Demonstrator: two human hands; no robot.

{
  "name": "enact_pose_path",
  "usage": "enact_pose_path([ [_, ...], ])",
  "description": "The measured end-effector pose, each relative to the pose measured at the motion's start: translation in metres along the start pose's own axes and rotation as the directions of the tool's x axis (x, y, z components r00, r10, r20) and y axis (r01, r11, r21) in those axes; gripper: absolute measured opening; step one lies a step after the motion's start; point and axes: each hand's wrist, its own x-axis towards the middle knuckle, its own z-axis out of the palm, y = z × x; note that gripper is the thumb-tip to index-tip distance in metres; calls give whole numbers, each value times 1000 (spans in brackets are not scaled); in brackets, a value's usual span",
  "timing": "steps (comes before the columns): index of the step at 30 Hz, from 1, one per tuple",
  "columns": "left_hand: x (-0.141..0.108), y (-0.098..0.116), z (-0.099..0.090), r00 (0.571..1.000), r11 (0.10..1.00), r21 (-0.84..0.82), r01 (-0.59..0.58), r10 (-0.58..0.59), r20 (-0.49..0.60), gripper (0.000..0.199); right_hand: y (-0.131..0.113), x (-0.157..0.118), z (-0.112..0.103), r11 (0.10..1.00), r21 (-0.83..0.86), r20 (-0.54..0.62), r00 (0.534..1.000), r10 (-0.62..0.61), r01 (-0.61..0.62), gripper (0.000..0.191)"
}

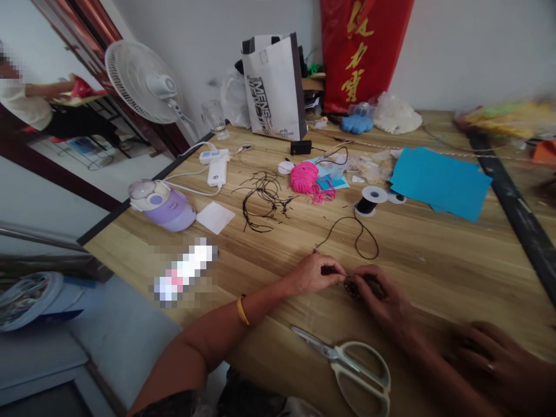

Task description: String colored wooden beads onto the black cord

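Observation:
Near the table's front, my left hand is closed, thumb and forefinger pinched together on something too small to make out. Its fingertips almost meet those of my right hand. A small dark beaded-looking piece is pinched in the right fingers and partly hidden by them. Black cord loops over the wood from a white spool to the far side of my left hand, where a small shiny bit shows. Below both hands lie scissors with cream handles, blades slightly apart.
Another person's hand with a ring rests at the right. Beyond my hands lie black cord scraps, pink yarn and blue sheets. A purple device, a power strip and a blurred-out object are at the left.

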Motion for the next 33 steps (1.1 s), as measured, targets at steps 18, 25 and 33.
enact_pose_path([
  [18, 0, -1, -1, 1000, 1000, 12, -4, 4, 18, 10, -11, 3, 0, 997, 76, -18, 1000, 19, -17, 18],
  [25, 0, -1, -1, 1000, 1000, 22, -4, 4, 20, 11, -9, 2, -1, 998, 61, -13, 1000, 14, -13, 18],
  [33, 0, -1, 0, 1000, 1000, 30, 7, -7, 23, 10, -9, 3, -1, 999, 53, 2, 1000, 6, -6, 19],
])
